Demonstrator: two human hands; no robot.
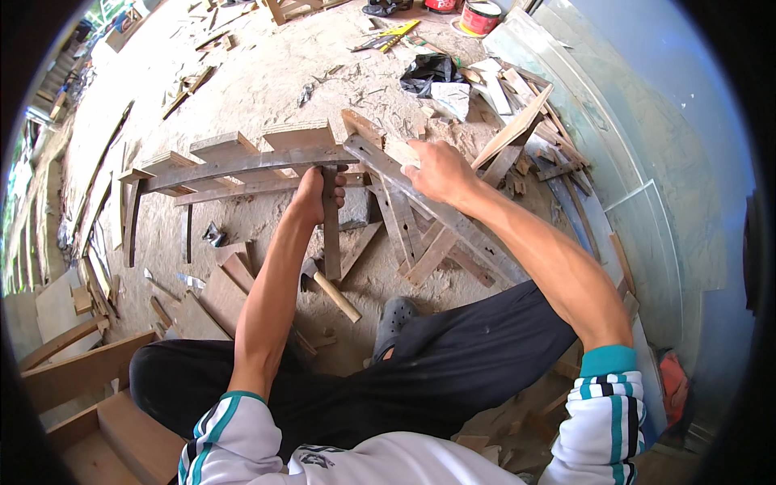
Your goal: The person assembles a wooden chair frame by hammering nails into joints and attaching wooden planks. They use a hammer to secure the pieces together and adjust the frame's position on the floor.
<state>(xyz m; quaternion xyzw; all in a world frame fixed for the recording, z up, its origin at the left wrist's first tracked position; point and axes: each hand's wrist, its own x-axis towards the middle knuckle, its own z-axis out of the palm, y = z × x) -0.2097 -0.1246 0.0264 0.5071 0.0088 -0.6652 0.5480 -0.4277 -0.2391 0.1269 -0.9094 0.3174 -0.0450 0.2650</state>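
A dark, weathered wooden frame (242, 168) with short cross slats and thin legs stands in front of me. My left hand (311, 196) is wrapped round an upright post (331, 230) of it, just under the long rail. A second long rail (436, 206) slants down to the right from where the frame bends. My right hand (440, 170) is above this slanting rail, fingers curled, beside a pale wood piece (402, 152). What its fingers close on is hidden. Below my left hand a hammer (335, 295) with a wooden handle leans near the post.
A grey clog (394, 323) is on my foot. Wood offcuts (214, 303) litter the floor at left. A scrap pile (517, 121) and glass sheets (647, 153) line the right. A black plastic bag (428, 74), yellow handsaw (398, 35) and red can (479, 18) lie farther off.
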